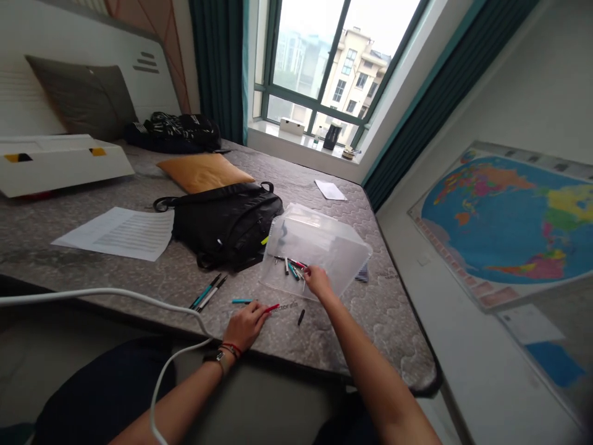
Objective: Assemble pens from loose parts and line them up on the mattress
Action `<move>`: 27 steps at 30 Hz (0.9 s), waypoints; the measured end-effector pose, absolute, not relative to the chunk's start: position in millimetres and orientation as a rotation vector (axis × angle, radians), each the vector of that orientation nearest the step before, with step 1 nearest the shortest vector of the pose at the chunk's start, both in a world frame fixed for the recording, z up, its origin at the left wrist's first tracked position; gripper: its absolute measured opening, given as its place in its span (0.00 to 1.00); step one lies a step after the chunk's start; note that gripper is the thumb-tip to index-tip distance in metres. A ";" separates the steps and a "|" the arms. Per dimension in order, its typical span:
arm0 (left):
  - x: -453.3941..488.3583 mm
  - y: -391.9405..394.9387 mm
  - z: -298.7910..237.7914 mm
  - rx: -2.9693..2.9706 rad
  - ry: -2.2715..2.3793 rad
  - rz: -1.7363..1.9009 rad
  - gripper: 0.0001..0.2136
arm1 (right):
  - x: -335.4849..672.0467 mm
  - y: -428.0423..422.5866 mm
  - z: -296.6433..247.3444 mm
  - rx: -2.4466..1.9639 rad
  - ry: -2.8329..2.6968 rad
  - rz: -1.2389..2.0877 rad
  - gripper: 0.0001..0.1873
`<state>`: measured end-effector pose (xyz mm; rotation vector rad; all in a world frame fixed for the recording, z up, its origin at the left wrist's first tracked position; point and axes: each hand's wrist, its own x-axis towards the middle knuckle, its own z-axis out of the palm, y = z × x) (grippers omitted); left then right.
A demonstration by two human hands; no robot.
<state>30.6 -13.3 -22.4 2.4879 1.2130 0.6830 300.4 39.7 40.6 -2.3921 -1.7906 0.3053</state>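
Note:
Near the mattress edge my left hand (243,327) is closed, with a slim red pen (272,308) between its fingers. My right hand (319,283) reaches into a clear plastic bin (333,238) that lies tipped towards me. Its fingertips are pinched beside several pens and markers, a white marker (286,266) and a teal one (293,271) among them; what they grip is too small to make out. A teal pen (241,301) lies just beyond my left hand. To the right of it rests a short black piece (301,317), perhaps a pen or cap.
On the mattress (384,321) are a black backpack (227,222), a printed sheet (123,235), an orange envelope (204,172) and several pens (210,293). A white cable (115,292) crosses the near edge. A white box (60,164) stands at left.

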 end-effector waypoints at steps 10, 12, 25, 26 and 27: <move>29.0 -12.6 -25.0 2.498 1.236 0.679 0.16 | 297.3 98.0 30.0 -2.625 -2.060 0.355 0.14; 28.7 -12.7 -25.3 2.496 1.226 0.682 0.16 | 299.1 101.5 30.4 -2.623 -2.125 0.380 0.14; 27.3 -13.0 -21.4 2.484 1.247 0.699 0.15 | 303.1 94.9 44.4 -2.434 -2.129 0.418 0.09; 27.4 -13.1 -21.9 2.477 1.246 0.705 0.15 | 303.5 86.4 45.5 -2.405 -2.090 0.404 0.09; 27.6 -13.1 -22.7 2.469 1.246 0.710 0.15 | 303.6 75.8 45.6 -2.377 -2.055 0.397 0.10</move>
